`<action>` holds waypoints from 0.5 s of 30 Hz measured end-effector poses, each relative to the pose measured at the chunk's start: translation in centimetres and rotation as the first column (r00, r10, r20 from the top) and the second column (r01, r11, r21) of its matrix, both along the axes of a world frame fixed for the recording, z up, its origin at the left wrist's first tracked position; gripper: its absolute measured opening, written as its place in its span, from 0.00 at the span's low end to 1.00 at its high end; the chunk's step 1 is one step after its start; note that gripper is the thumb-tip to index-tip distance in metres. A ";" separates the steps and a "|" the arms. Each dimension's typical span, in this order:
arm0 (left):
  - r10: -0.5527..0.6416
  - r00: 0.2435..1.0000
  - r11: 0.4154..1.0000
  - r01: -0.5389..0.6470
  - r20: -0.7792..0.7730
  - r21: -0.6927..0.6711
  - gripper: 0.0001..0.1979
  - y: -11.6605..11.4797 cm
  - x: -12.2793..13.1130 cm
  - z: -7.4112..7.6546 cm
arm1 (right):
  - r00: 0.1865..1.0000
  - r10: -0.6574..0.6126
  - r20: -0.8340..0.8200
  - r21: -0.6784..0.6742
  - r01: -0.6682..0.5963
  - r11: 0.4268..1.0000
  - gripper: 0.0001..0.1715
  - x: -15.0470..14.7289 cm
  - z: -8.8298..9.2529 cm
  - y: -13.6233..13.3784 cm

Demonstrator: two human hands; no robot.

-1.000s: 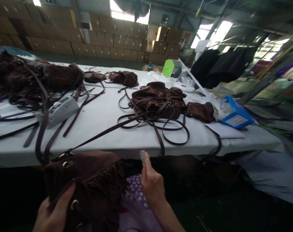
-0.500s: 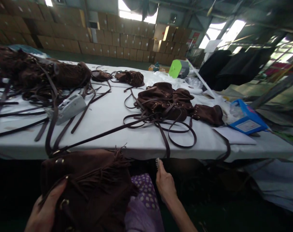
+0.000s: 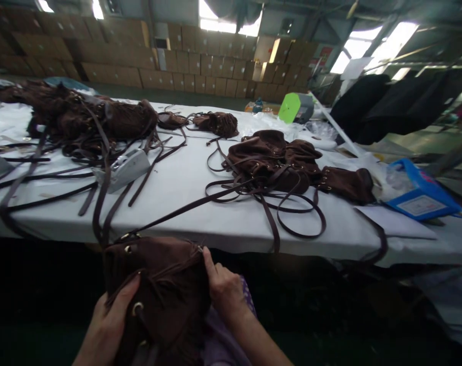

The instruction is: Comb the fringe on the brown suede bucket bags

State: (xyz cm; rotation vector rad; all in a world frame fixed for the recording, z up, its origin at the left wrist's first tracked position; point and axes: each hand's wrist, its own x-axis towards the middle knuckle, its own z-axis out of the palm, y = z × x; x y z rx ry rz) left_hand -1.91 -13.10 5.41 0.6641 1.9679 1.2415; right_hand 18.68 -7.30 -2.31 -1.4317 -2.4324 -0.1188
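Note:
A dark brown fringed bag (image 3: 170,310) with brass-coloured eyelets is held in front of me, just below the table's front edge. My left hand (image 3: 111,317) grips its left side, thumb on the front and the other fingers hidden behind. My right hand (image 3: 225,292) is closed at the bag's upper right edge, by the fringe. From its fingertips shows the end of a small pale toothed piece (image 3: 200,249), like a comb; most of it is covered. The bag's strap (image 3: 189,206) runs up onto the table.
The white-covered table (image 3: 181,178) bears several brown bags (image 3: 272,157), a larger pile of fringed bags (image 3: 74,119) and loose straps. A grey device (image 3: 130,168) stands at left, a blue box (image 3: 422,195) at right. Cardboard boxes (image 3: 200,63) line the back wall.
My right hand has moved left from beside the bag onto its fringed upper edge, with the small toothed piece. My left hand still holds the bag. The view has shifted slightly left.

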 end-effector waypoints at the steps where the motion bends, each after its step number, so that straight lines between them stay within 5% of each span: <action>1: 0.014 0.999 1.000 -0.014 0.035 -0.015 0.21 0.2 0.3 0.1 | 1.000 -0.009 -0.026 -0.022 0.008 1.000 0.40 0.8 -0.8 0.2; 5: -0.068 0.951 0.997 0.078 0.303 -0.020 0.24 1.4 1.0 0.3 | 0.917 -0.119 -0.381 -0.213 0.038 0.976 0.33 3.0 -2.4 0.7; 8: -0.041 0.937 0.997 0.061 0.348 -0.048 0.23 2.0 0.8 0.3 | 0.598 -0.480 -0.642 -0.565 0.055 0.823 0.31 4.2 -1.0 1.1; 10: 0.018 0.954 0.998 -0.001 0.300 -0.057 0.22 2.3 0.7 0.4 | 0.422 -0.602 -0.678 -0.649 0.040 0.760 0.36 4.1 1.3 0.7; 12: -0.005 0.959 1.000 0.009 0.284 -0.014 0.24 2.5 0.8 0.4 | 0.493 -0.433 -0.755 -0.481 0.031 0.876 0.33 2.7 4.1 -0.2; 14: -0.086 0.947 0.996 0.082 0.310 0.026 0.26 2.6 1.0 0.5 | 0.724 -0.001 -0.689 -0.115 -0.108 0.987 0.29 0.1 6.4 -1.4; 15: -0.126 0.936 0.992 0.120 0.330 0.036 0.26 2.6 1.1 0.6 | 0.801 0.203 -0.564 0.050 -0.212 0.976 0.29 -1.3 7.0 -1.8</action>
